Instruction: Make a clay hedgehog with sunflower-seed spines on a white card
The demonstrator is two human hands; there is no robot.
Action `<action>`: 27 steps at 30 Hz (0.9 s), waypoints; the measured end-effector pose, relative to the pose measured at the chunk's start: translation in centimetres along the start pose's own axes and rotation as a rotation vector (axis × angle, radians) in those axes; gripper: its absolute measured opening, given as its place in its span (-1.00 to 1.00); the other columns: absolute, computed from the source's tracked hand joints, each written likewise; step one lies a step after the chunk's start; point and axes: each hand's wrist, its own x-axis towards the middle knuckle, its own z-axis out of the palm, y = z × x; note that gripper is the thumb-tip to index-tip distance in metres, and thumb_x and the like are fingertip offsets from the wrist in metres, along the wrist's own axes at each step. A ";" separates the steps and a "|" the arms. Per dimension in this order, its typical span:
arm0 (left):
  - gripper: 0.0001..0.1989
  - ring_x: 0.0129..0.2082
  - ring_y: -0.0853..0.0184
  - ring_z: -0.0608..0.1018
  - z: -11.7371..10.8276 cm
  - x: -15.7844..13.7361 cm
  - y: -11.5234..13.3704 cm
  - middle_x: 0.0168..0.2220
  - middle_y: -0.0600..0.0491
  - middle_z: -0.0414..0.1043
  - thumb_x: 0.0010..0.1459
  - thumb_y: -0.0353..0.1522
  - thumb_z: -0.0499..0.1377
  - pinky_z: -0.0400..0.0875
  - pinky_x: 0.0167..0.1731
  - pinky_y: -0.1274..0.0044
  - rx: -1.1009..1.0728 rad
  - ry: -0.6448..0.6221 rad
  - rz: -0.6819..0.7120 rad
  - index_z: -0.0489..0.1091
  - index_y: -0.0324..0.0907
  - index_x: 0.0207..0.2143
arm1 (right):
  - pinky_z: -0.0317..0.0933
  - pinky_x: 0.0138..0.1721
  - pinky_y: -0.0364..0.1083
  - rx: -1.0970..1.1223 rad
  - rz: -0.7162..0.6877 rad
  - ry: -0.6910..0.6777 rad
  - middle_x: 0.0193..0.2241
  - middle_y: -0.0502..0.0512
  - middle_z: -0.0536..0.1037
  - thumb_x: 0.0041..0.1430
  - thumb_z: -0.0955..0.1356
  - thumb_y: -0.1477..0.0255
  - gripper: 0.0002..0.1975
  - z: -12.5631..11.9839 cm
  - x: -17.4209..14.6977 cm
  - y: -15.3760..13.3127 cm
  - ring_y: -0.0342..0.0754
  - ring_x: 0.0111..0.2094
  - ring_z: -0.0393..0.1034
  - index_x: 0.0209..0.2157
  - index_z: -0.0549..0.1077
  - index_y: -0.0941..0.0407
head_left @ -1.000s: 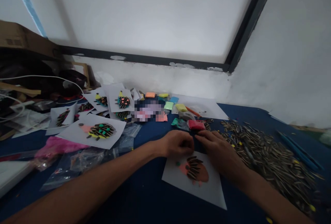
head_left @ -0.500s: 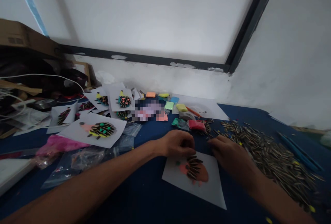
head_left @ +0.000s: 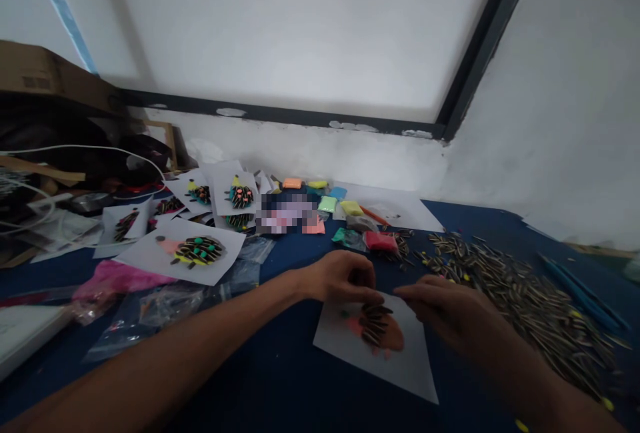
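A white sheet of paper (head_left: 407,379) lies on the blue table, bearing a flat orange clay hedgehog (head_left: 394,336) with a pink face, pink feet and a green nose. Striped sunflower seeds (head_left: 375,326) stick in rows on the hedgehog's left and upper part. My left hand (head_left: 345,276) rests at the sheet's upper left edge, fingers curled, thumb beside the top seeds; what it may hold is hidden. Above the sheet's upper right corner, my right hand (head_left: 440,303) has thumb and forefinger pinched together. Anything between those fingertips is too small to make out.
Loose sunflower seeds (head_left: 520,299) spread in a heap on the right, beside a blue tool (head_left: 580,293). Clay packets, among them a red one (head_left: 381,241), lie behind. Finished hedgehog pictures (head_left: 200,251) and plastic bags (head_left: 170,306) cover the left.
My right hand has moved from the near edge of the seeds toward me and left, over the paper's corner. My left hand stays almost in place, its thumb slightly further right.
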 end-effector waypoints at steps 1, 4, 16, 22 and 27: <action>-0.64 -0.50 0.49 0.33 0.0 0.0 -0.1 -0.47 0.11 0.33 0.07 -0.10 0.23 0.15 -0.56 0.64 -0.005 -0.005 0.005 0.39 -0.24 -0.35 | 0.29 -0.43 -0.19 0.017 0.013 -0.015 -0.40 0.04 0.60 0.18 0.21 0.46 -0.74 0.1 -0.1 -0.1 -0.12 -0.42 0.49 -0.31 0.53 0.03; -0.64 -0.52 0.50 0.30 0.0 0.0 -0.4 -0.50 0.13 0.30 0.07 -0.10 0.22 0.11 -0.58 0.64 0.004 -0.003 0.018 0.38 -0.25 -0.37 | 0.25 -0.46 -0.19 0.011 0.076 -0.043 -0.47 -0.01 0.59 0.15 0.26 0.47 -0.81 0.6 -0.3 0.0 -0.12 -0.46 0.48 -0.39 0.51 0.03; -0.64 -0.49 0.50 0.31 0.1 0.4 -0.5 -0.46 0.10 0.30 0.08 -0.09 0.21 0.15 -0.54 0.63 0.106 0.022 0.091 0.41 -0.25 -0.41 | 0.12 -0.48 -0.19 -0.074 0.061 -0.035 -0.54 -0.03 0.49 0.18 0.25 0.48 -0.80 1.9 -0.8 -0.1 -0.15 -0.51 0.38 -0.45 0.46 0.04; -0.64 -0.48 0.49 0.30 -0.1 0.3 -0.6 -0.47 0.11 0.27 0.10 -0.10 0.19 0.14 -0.52 0.63 0.151 0.016 0.096 0.39 -0.25 -0.44 | 0.06 -0.52 -0.18 -0.126 0.094 -0.012 -0.59 -0.04 0.45 0.14 0.28 0.49 -0.82 2.4 -0.7 -0.4 -0.14 -0.54 0.35 -0.51 0.44 0.05; -0.64 -0.48 0.49 0.30 -0.1 0.2 -0.5 -0.46 0.10 0.27 0.10 -0.10 0.19 0.13 -0.52 0.63 0.141 0.014 0.093 0.39 -0.25 -0.44 | 0.08 -0.52 -0.18 -0.109 0.083 -0.012 -0.55 -0.02 0.48 0.14 0.26 0.49 -0.79 2.4 -0.7 -0.7 -0.13 -0.52 0.38 -0.50 0.47 0.04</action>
